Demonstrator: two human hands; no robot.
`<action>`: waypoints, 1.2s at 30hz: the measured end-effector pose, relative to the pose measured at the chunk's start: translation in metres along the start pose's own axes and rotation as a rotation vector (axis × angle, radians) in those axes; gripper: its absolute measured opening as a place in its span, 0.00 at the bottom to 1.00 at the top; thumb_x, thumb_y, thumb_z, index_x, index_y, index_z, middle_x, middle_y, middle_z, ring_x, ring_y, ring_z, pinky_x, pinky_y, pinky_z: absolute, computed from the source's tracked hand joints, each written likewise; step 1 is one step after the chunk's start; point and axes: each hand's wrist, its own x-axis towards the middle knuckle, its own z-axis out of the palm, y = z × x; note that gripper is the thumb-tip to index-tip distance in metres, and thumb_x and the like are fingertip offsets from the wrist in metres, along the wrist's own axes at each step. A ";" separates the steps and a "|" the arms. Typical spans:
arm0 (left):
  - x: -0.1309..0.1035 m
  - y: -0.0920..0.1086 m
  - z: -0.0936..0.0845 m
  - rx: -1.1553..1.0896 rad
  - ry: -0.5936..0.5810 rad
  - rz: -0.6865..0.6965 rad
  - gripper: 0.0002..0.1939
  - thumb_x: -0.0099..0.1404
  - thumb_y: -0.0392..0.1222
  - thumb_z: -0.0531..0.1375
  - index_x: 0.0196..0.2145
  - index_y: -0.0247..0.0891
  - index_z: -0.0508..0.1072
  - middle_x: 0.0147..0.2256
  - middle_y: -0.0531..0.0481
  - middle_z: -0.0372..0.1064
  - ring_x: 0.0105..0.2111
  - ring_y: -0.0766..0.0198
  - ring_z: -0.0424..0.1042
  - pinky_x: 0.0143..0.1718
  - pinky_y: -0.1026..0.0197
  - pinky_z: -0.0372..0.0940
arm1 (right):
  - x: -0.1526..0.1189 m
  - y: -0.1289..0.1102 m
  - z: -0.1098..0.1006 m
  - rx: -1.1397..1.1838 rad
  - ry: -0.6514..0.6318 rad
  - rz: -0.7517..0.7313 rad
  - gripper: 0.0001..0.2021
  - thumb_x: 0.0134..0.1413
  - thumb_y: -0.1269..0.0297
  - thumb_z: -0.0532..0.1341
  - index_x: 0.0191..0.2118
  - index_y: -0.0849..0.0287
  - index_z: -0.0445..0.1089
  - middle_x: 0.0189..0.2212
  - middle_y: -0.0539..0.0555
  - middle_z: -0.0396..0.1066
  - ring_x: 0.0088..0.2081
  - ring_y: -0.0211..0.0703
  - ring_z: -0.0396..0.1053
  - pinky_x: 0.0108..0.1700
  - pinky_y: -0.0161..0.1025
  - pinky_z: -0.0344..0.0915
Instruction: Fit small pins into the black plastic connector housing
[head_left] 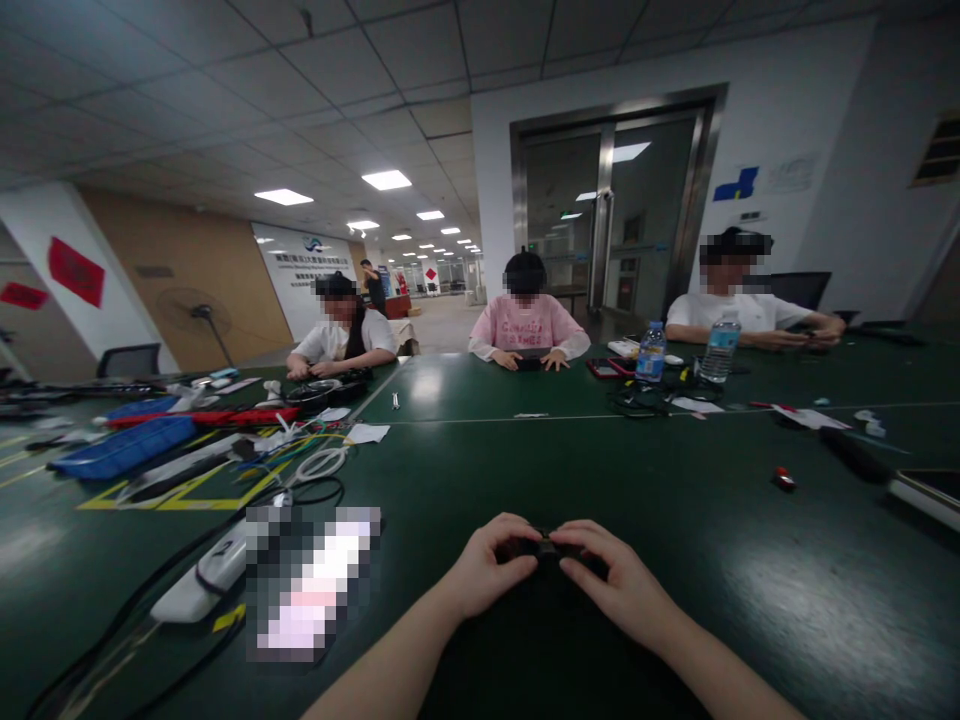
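Where you reach, 12 o'clock: small dark object point(549, 548) over the green table point(667, 480).
Long axis: seemingly 9 to 3 o'clock; facing unclear.
Your left hand point(481, 568): gripping its 9 o'clock end.
Your right hand point(621, 575): gripping its 3 o'clock end.

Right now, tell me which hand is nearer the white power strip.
Left. The left hand is to the right of the white power strip; the right hand is farther right, beyond the small dark object both hands hold.
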 end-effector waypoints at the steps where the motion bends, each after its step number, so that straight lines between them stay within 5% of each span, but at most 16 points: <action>1: 0.000 0.000 0.000 -0.009 -0.002 -0.018 0.14 0.57 0.37 0.61 0.42 0.40 0.70 0.41 0.48 0.64 0.33 0.65 0.65 0.35 0.62 0.60 | 0.000 0.001 0.000 0.000 0.004 -0.002 0.11 0.54 0.66 0.57 0.44 0.53 0.69 0.45 0.54 0.66 0.48 0.46 0.65 0.50 0.45 0.63; 5: 0.000 -0.001 0.001 -0.033 -0.016 -0.070 0.17 0.57 0.37 0.60 0.45 0.39 0.66 0.32 0.52 0.65 0.29 0.67 0.63 0.32 0.63 0.59 | 0.000 0.002 0.000 0.001 0.004 -0.005 0.11 0.54 0.66 0.58 0.44 0.52 0.69 0.45 0.54 0.67 0.48 0.46 0.65 0.50 0.45 0.63; 13: 0.000 0.001 -0.001 0.014 -0.024 -0.008 0.13 0.57 0.37 0.60 0.42 0.40 0.69 0.44 0.48 0.63 0.36 0.64 0.65 0.37 0.62 0.61 | 0.000 -0.002 -0.003 0.008 -0.019 0.034 0.12 0.55 0.65 0.57 0.46 0.51 0.70 0.46 0.53 0.66 0.49 0.47 0.65 0.52 0.45 0.62; 36: -0.002 0.003 0.002 -0.044 -0.029 -0.109 0.21 0.57 0.36 0.61 0.49 0.40 0.63 0.39 0.49 0.67 0.36 0.62 0.67 0.38 0.59 0.62 | 0.000 -0.011 -0.002 -0.014 -0.047 0.061 0.13 0.54 0.61 0.58 0.46 0.52 0.69 0.43 0.54 0.65 0.46 0.47 0.66 0.48 0.44 0.63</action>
